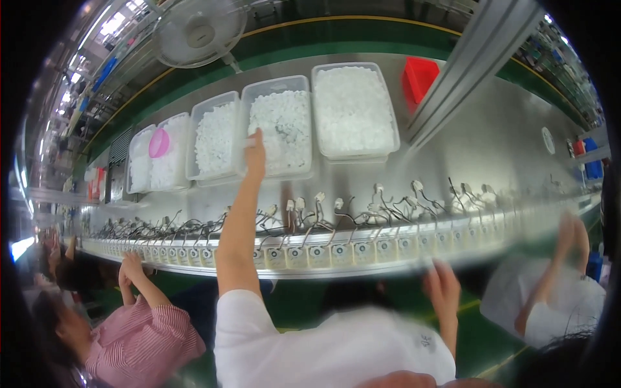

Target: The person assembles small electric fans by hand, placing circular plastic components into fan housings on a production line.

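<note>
My left hand (256, 155) reaches over the near-left part of a clear plastic bin (309, 168) full of small white pieces (291, 116). Its fingers look closed around a pale, see-through object (274, 150), too blurred to name. Below the front edge of the work line, at the right, hangs my right hand (442, 288). The fingers are stretched out, somewhat blurred, with nothing visible in them. Between the bins and me runs a row of pale, square-faced units (341, 253) with dark wires and white connectors (319, 197).
More bins of white pieces stand beside it: a large one (356, 110) at right, others (215, 132) at left, one with a pink bowl (158, 143). A red bin (422, 77), metal post (475, 61) and fan (199, 35) stand beyond. Co-workers (145, 330) (550, 291) flank me.
</note>
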Available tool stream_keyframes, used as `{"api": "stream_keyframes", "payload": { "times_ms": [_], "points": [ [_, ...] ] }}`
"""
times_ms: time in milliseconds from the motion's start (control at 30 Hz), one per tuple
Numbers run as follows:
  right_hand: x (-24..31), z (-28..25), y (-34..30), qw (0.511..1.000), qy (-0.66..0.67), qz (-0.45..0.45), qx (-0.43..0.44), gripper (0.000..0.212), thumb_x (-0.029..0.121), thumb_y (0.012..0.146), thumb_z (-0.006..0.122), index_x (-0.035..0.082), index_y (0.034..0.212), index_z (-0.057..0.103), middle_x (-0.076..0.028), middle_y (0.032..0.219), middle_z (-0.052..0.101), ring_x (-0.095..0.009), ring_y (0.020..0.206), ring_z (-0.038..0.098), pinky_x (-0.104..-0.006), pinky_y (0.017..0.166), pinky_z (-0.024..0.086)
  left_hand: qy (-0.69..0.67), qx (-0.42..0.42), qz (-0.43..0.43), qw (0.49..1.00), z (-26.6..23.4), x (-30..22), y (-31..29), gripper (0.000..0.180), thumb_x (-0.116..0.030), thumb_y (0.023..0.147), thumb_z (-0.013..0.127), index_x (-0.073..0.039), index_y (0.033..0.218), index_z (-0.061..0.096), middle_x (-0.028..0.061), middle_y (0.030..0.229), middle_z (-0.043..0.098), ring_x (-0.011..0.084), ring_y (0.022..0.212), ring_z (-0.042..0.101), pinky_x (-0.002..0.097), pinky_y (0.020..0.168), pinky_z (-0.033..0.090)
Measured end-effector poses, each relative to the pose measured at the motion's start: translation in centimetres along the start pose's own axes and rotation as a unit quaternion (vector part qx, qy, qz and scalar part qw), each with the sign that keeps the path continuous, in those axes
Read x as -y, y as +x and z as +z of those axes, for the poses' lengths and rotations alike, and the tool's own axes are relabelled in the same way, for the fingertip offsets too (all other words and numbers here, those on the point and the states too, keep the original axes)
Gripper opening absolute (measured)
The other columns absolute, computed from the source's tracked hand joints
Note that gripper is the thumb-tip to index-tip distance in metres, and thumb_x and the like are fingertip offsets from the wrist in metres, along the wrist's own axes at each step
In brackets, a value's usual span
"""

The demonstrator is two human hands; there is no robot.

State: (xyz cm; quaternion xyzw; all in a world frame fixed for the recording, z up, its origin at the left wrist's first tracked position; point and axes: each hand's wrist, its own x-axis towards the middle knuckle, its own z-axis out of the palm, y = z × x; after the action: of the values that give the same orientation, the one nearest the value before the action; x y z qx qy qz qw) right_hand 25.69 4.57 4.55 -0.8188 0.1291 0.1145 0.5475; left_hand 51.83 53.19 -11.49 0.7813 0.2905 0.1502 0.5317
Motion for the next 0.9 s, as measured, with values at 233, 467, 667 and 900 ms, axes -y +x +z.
{"api": "stream_keyframes", "payload": {
  "times_ms": [233, 467, 667, 900],
  "points": [
    [-1.5, -0.5, 0.1, 0.999, -0.011, 0.039, -0.019, 0.027, 0.013, 0.093, 0.054, 0.002, 0.117, 0.055, -0.003, 0.07, 0.06, -0.007, 0.057, 0.057, -0.0194, 0.049, 0.042, 0.298, -0.01, 0.339, 0.892, 2.0, -3.6, -3.2, 0.04, -0.038, 0.085, 0.061, -0.011, 0.114, 0.058, 0.0191, 0.101, 0.06, 0.0358, 0.092, 0.057, 0.0407, 0.084, 0.045],
    [-0.2, -0.4, 1.1, 1.0, -0.026, 0.006, -0.011, 0.026, 0.011, 0.092, 0.054, 0.0, 0.116, 0.055, -0.006, 0.071, 0.061, -0.009, 0.058, 0.058, -0.0222, 0.053, 0.046, 0.11, -0.095, 0.39, 0.909, 3.2, -7.6, -1.7, 0.04, -0.036, 0.089, 0.059, -0.006, 0.116, 0.056, 0.018, 0.109, 0.058, 0.0335, 0.105, 0.053, 0.0362, 0.093, 0.041],
    [2.5, 0.9, 5.3, 0.996, -0.07, -0.053, 0.022, 0.027, 0.013, 0.091, 0.055, 0.004, 0.116, 0.055, -0.004, 0.065, 0.056, -0.009, 0.054, 0.051, -0.0223, 0.05, 0.04, -0.03, 0.007, 0.334, 0.942, 10.0, -13.3, -5.3, 0.035, -0.029, 0.091, 0.057, -0.003, 0.114, 0.054, 0.019, 0.112, 0.055, 0.032, 0.106, 0.053, 0.0364, 0.09, 0.041],
    [5.8, 5.0, 17.8, 0.948, -0.158, -0.276, -0.009, 0.022, 0.011, 0.084, 0.062, 0.002, 0.104, 0.058, -0.014, 0.079, 0.064, -0.029, 0.067, 0.063, -0.0359, 0.062, 0.05, 0.092, -0.007, 0.352, 0.931, 16.0, -13.1, -7.1, 0.032, -0.024, 0.084, 0.066, -0.006, 0.109, 0.059, 0.0159, 0.108, 0.055, 0.0328, 0.103, 0.052, 0.04, 0.088, 0.042]
  ]
}}
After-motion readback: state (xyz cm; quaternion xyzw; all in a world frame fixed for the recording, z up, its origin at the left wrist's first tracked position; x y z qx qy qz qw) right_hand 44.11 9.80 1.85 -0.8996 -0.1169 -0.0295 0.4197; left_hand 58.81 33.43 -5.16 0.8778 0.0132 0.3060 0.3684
